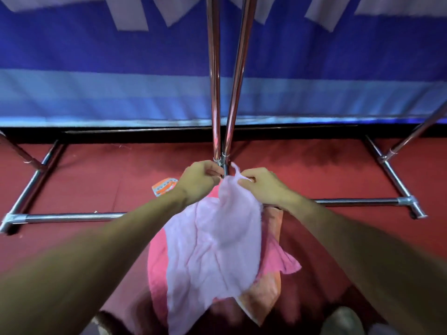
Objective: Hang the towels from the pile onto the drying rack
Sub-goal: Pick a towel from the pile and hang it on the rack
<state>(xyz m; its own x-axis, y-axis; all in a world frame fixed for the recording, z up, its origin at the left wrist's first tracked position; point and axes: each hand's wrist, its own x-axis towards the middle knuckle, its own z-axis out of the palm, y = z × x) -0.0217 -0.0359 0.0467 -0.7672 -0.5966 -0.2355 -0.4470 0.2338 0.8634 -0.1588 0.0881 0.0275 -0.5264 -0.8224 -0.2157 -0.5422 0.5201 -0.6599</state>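
My left hand (pixel 197 182) and right hand (pixel 262 187) pinch the pale pink towel (pixel 212 250) by its top edge, letting it hang open above the pile (pixel 157 274), ready for the drying rack (pixel 215 93).

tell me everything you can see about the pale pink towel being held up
The pale pink towel is thin, soft-looking cloth, creased and slightly blurred. It hangs limp from its bunched top edge, which the left hand and right hand pinch close together. A small corner pokes up above the right fingers. The towel is held near the base of the drying rack's upright poles, above a pile of brighter pink and orange towels on the red floor.
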